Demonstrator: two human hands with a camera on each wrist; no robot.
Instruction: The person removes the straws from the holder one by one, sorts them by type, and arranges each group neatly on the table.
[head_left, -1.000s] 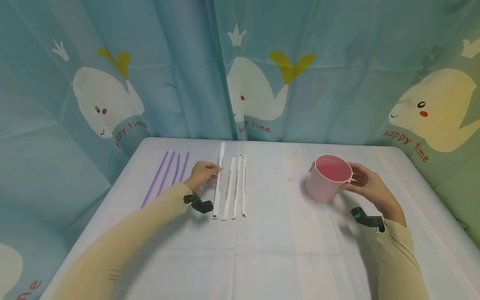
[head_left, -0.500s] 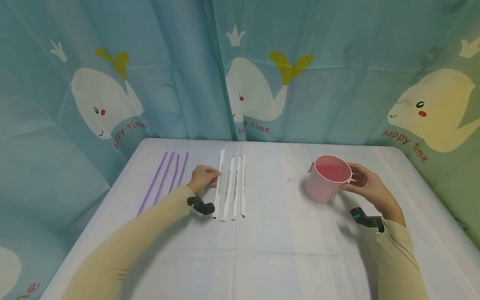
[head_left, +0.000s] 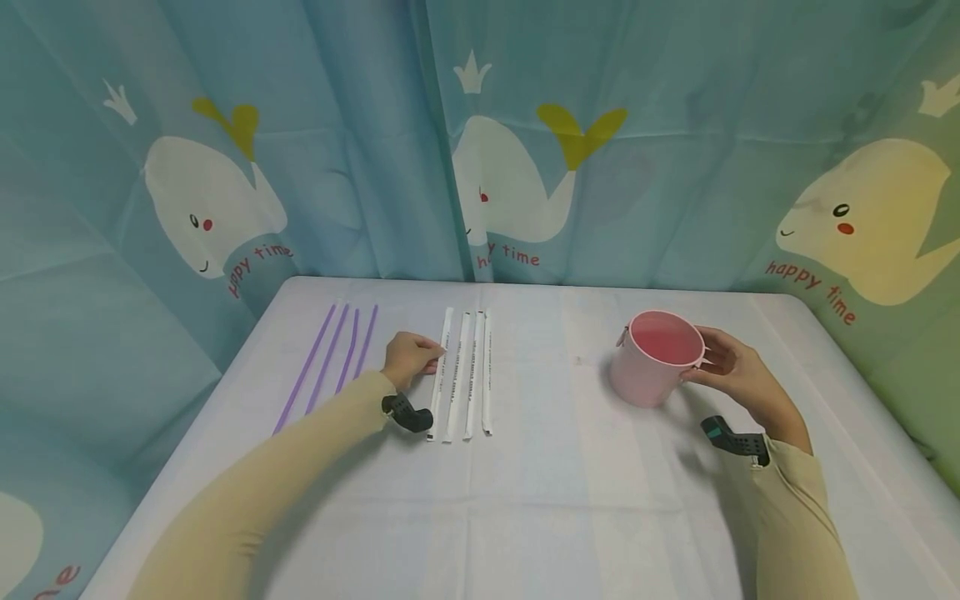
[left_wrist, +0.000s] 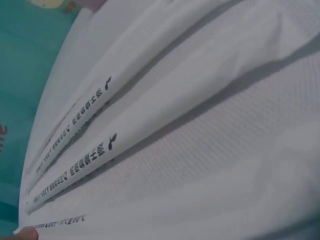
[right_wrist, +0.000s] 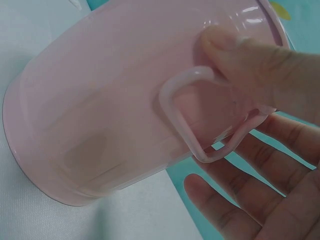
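My left hand (head_left: 411, 357) pinches the leftmost of several white paper-wrapped straws (head_left: 472, 375), which lie side by side on the table. In the left wrist view, a fingertip (left_wrist: 29, 233) touches that leftmost wrapped straw (left_wrist: 115, 222) at the lower left edge, and neighbouring wrapped straws (left_wrist: 165, 105) with dark printing lie beyond. On the right, my right hand (head_left: 738, 379) holds a pink bucket (head_left: 645, 379) by its rim area. The right wrist view has the thumb (right_wrist: 220, 42) against the bucket wall, above a small pink handle (right_wrist: 175, 110), with the other fingers spread behind.
Several purple straws (head_left: 307, 367) lie left of my left hand, partly hidden by the forearm. A white cloth covers the table (head_left: 540, 500). Behind it hangs a blue-green curtain (head_left: 360, 208) with whale prints.
My left hand has come slightly toward me and to the right, and the leftmost wrapped straw has shifted toward me, in line with the others. The right hand and bucket have stayed put.
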